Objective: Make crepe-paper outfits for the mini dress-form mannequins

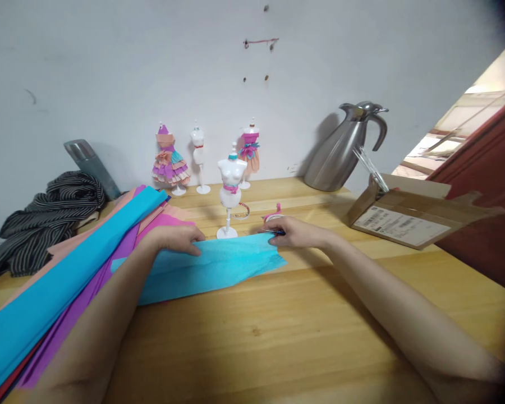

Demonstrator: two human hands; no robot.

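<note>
A sheet of turquoise crepe paper (219,261) lies across the table before me, its right end ragged. My left hand (179,238) is at its upper left edge, thumb and fingers bent together on the paper. At the upper right corner, my right hand (292,232) is closed around what look like small scissors (273,231), thin metal with a dark blue part; the fingers also touch the paper. Just behind the sheet stands a small white mannequin (231,182) with a turquoise neck band and a pink waist band.
Rolled crepe paper (67,280) in several colours covers the left side, near a striped cloth (54,207) and a bottle (90,165). Dressed mannequins (168,160) line the wall. A steel jug (340,148), a cardboard box (416,210) and tape rolls (243,211) are also there.
</note>
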